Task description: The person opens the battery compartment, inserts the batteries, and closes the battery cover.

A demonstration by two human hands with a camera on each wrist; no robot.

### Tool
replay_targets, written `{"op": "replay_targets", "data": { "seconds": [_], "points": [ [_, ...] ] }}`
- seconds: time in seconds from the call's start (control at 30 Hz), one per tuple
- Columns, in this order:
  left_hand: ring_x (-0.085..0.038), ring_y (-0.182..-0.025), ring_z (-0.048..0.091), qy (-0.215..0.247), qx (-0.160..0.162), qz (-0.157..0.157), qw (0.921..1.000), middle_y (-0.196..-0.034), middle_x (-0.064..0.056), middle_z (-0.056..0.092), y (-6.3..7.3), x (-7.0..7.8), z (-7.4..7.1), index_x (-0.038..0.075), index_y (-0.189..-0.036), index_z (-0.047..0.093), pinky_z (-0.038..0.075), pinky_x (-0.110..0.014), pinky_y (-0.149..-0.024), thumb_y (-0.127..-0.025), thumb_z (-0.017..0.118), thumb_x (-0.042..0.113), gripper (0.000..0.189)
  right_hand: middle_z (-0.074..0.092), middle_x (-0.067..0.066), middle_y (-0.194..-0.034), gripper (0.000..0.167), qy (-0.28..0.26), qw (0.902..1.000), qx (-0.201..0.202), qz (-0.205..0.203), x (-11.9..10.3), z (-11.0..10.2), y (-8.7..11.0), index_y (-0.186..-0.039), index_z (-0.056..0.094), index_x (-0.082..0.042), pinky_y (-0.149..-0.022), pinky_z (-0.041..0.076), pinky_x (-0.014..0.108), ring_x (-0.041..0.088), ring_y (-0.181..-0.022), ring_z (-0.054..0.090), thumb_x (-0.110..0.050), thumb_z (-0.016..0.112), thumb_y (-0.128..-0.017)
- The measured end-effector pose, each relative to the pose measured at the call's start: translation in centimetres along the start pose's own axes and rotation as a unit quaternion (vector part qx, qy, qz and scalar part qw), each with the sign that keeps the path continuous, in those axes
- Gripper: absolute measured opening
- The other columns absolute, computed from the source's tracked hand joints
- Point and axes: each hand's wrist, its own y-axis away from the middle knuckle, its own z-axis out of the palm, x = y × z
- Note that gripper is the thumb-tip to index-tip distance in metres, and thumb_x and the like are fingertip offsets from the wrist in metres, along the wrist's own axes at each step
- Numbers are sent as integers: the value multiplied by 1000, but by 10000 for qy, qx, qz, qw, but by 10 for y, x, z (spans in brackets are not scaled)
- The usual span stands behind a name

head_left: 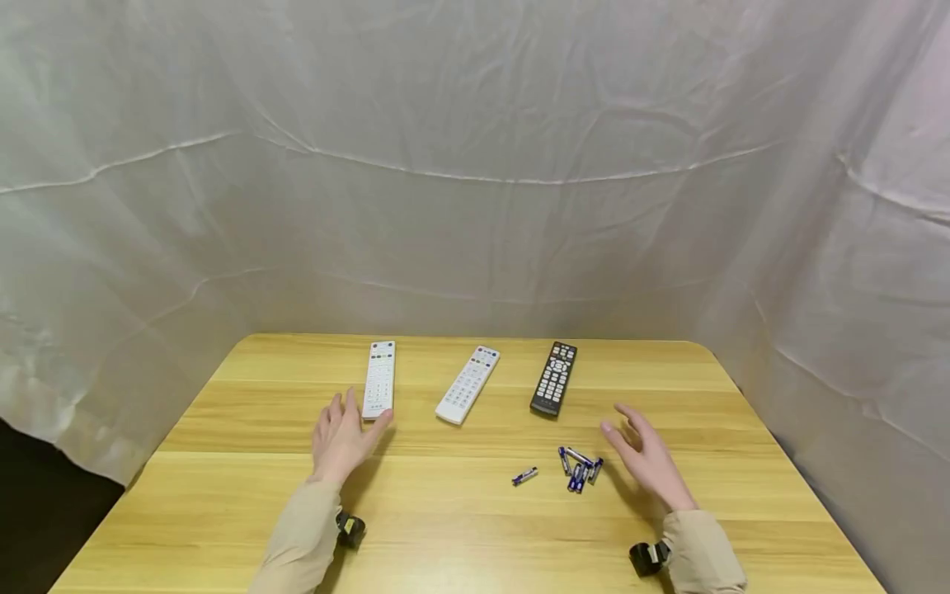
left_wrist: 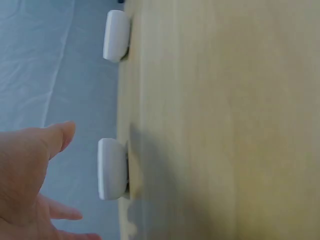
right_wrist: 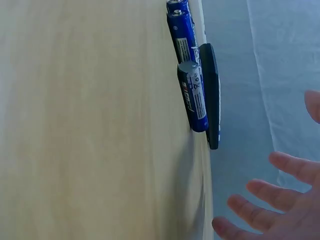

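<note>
My left hand [head_left: 344, 440] hovers over the table with its fingers spread, just by the near end of a white remote control [head_left: 379, 381]. In the left wrist view its thumb [left_wrist: 56, 136] stands apart from that remote's white end [left_wrist: 112, 169]. On the other side, my right hand [head_left: 647, 456] is held above the table, fingers relaxed and holding nothing. Close to its left lies a small pile of blue and silver batteries [head_left: 579, 469]. The right wrist view shows a battery [right_wrist: 193, 97] near the spread fingers [right_wrist: 275, 195], not touching them.
A second white remote control [head_left: 467, 385] lies slanted at the middle back. Right of it is a black remote control [head_left: 554, 379]. One single battery [head_left: 524, 476] lies left of the pile. Grey-white cloth [head_left: 475, 247] hangs behind and beside the wooden table [head_left: 460, 528].
</note>
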Motion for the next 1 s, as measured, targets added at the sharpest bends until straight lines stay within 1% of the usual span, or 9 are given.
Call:
{"op": "replay_targets", "data": {
  "seconds": [0.1, 0.23, 0.33, 0.43, 0.57, 0.83, 0.93, 1.0],
  "points": [
    [-61, -145, 15, -39, 92, -33, 9999, -162, -37, 10, -9, 2, 3, -2, -159, 12, 17, -75, -121, -99, 53, 55, 92, 22, 33, -162, 66, -292, 9995, 67, 28, -1, 2, -2, -156, 28, -2, -119, 30, 69, 55, -145, 30, -41, 48, -106],
    [-62, -142, 18, -43, 148, -108, 9998, -160, -38, 12, -21, 5, 7, -2, -158, 13, 25, -75, -117, -97, 57, 53, 94, 28, 31, -160, 60, -602, 9980, 189, -12, -2, 4, -3, -153, 34, 0, -120, 31, 67, 54, -145, 32, -36, 49, -106],
    [-62, -140, 19, -18, 205, -176, 9996, -158, -38, 14, -30, 7, 10, -3, -158, 13, 29, -74, -116, -95, 59, 53, 96, 32, 31, -158, 57, -787, 9966, 257, -16, -4, 7, -3, -150, 38, 1, -120, 32, 65, 52, -144, 35, -34, 50, -106],
    [-61, -138, 24, -77, 303, -225, 9993, -156, -39, 18, -39, 8, 12, -3, -158, 14, 36, -70, -112, -94, 61, 52, 96, 35, 29, -158, 56, -940, 9951, 303, 27, -6, 9, -5, -149, 40, 1, -120, 34, 64, 50, -143, 38, -33, 51, -106],
    [-60, -133, 29, -116, 382, -291, 9988, -153, -39, 22, -48, 11, 13, -2, -157, 17, 40, -67, -108, -94, 63, 50, 94, 39, 27, -156, 56, -1049, 9938, 359, 70, -6, 12, -8, -148, 43, 0, -120, 35, 63, 47, -142, 42, -35, 51, -106],
    [-56, -120, 37, -191, 479, -369, 9980, -140, -39, 32, -65, 12, 18, -2, -154, 23, 45, -60, -97, -91, 67, 49, 92, 42, 26, -155, 56, -987, 9946, 289, 169, -8, 18, -10, -147, 44, -1, -119, 38, 62, 45, -140, 46, -37, 51, -105],
    [-56, -119, 38, -168, 488, -399, 9979, -139, -40, 32, -71, 14, 19, -3, -153, 23, 46, -60, -96, -91, 67, 48, 92, 43, 26, -154, 55, -1001, 9943, 314, 177, -9, 20, -10, -147, 45, -1, -119, 39, 62, 44, -139, 47, -37, 52, -105],
    [-57, -121, 38, -124, 513, -434, 9977, -140, -41, 31, -74, 15, 20, -3, -153, 23, 45, -60, -97, -90, 68, 48, 92, 44, 26, -153, 55, -1007, 9943, 317, 173, -11, 21, -10, -146, 46, -1, -118, 41, 61, 44, -138, 48, -37, 52, -105]
  ]
}}
